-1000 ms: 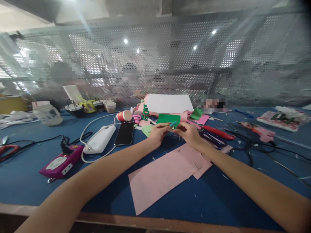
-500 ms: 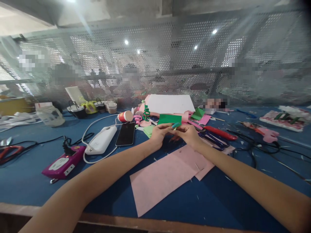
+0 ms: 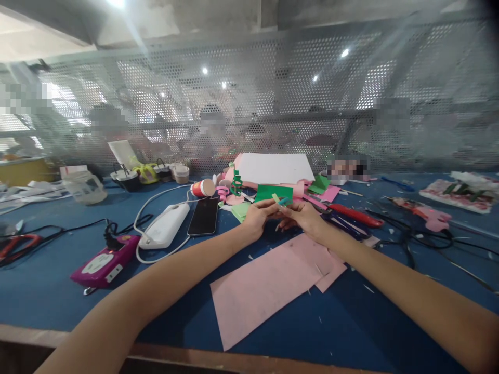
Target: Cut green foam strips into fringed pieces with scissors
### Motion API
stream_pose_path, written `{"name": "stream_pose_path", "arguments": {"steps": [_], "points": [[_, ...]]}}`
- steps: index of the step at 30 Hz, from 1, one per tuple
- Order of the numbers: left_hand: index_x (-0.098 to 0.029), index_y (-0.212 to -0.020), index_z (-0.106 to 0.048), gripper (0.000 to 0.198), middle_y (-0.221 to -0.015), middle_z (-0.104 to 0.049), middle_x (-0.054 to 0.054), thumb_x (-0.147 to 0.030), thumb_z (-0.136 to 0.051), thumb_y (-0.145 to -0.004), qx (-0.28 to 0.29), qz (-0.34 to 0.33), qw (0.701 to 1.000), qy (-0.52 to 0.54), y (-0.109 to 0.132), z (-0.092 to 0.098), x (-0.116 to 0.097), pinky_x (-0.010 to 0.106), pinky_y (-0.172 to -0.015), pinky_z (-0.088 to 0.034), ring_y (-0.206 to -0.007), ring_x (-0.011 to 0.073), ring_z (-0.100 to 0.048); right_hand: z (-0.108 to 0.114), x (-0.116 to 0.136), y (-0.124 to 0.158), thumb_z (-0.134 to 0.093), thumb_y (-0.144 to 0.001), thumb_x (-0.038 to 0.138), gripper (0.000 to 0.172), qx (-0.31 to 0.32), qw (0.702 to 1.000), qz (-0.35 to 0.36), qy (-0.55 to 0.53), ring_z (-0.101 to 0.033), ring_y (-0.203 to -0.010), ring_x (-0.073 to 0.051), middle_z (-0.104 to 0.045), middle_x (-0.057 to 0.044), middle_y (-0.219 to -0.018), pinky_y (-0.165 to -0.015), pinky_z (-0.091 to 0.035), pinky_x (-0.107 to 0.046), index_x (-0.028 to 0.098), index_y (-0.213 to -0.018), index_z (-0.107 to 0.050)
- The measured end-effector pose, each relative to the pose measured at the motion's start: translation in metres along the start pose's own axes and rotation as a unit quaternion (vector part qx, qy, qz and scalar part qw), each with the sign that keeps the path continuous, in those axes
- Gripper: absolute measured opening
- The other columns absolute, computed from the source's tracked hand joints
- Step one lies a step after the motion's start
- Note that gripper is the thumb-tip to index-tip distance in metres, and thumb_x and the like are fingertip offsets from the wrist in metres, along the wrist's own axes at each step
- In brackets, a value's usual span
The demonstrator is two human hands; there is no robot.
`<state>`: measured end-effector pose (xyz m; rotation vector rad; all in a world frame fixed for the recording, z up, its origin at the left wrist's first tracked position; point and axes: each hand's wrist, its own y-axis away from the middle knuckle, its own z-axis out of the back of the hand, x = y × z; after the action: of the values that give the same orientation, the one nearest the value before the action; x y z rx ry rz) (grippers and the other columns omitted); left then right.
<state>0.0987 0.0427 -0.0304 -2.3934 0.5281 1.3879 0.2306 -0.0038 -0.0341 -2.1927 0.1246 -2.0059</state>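
Above the middle of the table my left hand (image 3: pixel 258 217) and my right hand (image 3: pixel 306 218) meet at the fingertips, both closed in a pinch. From between them sticks up a small pale green strip (image 3: pixel 276 198). Beside it, at my right fingers, shows a narrow teal piece (image 3: pixel 287 201); its exact kind is too small to make out. Just behind the fingers lies a green sheet (image 3: pixel 268 192). Under and in front of my hands is a large pink sheet (image 3: pixel 261 296), with a smaller pink piece (image 3: pixel 332 275) partly beneath it.
Left are a phone (image 3: pixel 203 217), a white power bank (image 3: pixel 166 227) with a looped cable, and a purple power strip (image 3: pixel 105 265). A red-handled tool (image 3: pixel 356 215) and a pink glue gun (image 3: pixel 432 215) lie right. White sheets (image 3: pixel 273 167) stand behind, before a perforated metal screen (image 3: pixel 249 93).
The pale green strip now stands up higher between my fingertips, and the teal piece has turned slightly. My hands stay together in nearly the same place; the view has shifted a little.
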Motion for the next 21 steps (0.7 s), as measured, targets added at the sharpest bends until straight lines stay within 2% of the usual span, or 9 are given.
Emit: {"name": "stream_pose_path", "arguments": {"steps": [3, 7, 11, 16, 21], "points": [[-0.012, -0.067, -0.067, 0.02, -0.065, -0.067, 0.003, -0.015, -0.078, -0.051, -0.014, 0.0, 1.0, 0.006, 0.0013, -0.0013, -0.001, 0.026, -0.063, -0.049, -0.055, 0.0114, -0.061, 0.0, 0.0009, 0.0006, -0.073, -0.06, 0.048, 0.036, 0.001, 1.0, 0.006, -0.005, -0.064, -0.049, -0.015, -0.071, -0.008, -0.068, -0.046, -0.053, -0.024, 0.014, -0.073, -0.071], [-0.012, -0.064, -0.065, 0.021, -0.063, -0.066, 0.002, -0.015, -0.079, -0.049, -0.018, -0.014, 1.0, 0.014, 0.0012, -0.0003, -0.0007, 0.024, -0.061, -0.049, -0.056, 0.0117, -0.061, 0.003, -0.0002, -0.0003, -0.074, -0.06, 0.047, 0.038, 0.032, 0.999, -0.006, -0.021, -0.065, -0.051, -0.014, -0.072, -0.01, -0.079, -0.045, -0.052, -0.023, 0.014, -0.079, -0.071], [-0.012, -0.066, -0.065, 0.021, -0.063, -0.066, 0.002, -0.016, -0.079, -0.051, -0.018, -0.008, 1.0, 0.007, 0.0, 0.0002, 0.0001, 0.026, -0.061, -0.048, -0.057, 0.0124, -0.061, 0.0041, -0.0011, -0.0012, -0.075, -0.058, 0.047, 0.038, 0.022, 0.999, -0.022, -0.018, -0.064, -0.049, -0.013, -0.071, -0.009, -0.075, -0.043, -0.051, -0.021, 0.014, -0.077, -0.072], [-0.011, -0.064, -0.065, 0.022, -0.063, -0.065, 0.002, -0.016, -0.08, -0.049, -0.028, -0.004, 1.0, 0.003, 0.0013, -0.0017, -0.0007, 0.029, -0.066, -0.047, -0.057, 0.0125, -0.06, 0.0028, -0.0006, -0.0003, -0.071, -0.064, 0.047, 0.038, 0.02, 1.0, -0.01, 0.008, -0.063, -0.047, -0.013, -0.069, -0.006, -0.06, -0.045, -0.051, -0.021, 0.013, -0.079, -0.072], [-0.011, -0.066, -0.065, 0.027, -0.064, -0.065, 0.003, -0.019, -0.081, -0.047, -0.029, -0.02, 0.999, 0.006, 0.0015, -0.0011, -0.0007, 0.03, -0.068, -0.047, -0.06, 0.0131, -0.06, 0.0035, -0.0013, -0.0009, -0.071, -0.063, 0.049, 0.038, 0.012, 1.0, 0.007, 0.001, -0.062, -0.047, -0.013, -0.07, -0.007, -0.066, -0.045, -0.052, -0.022, 0.014, -0.078, -0.071]]}}
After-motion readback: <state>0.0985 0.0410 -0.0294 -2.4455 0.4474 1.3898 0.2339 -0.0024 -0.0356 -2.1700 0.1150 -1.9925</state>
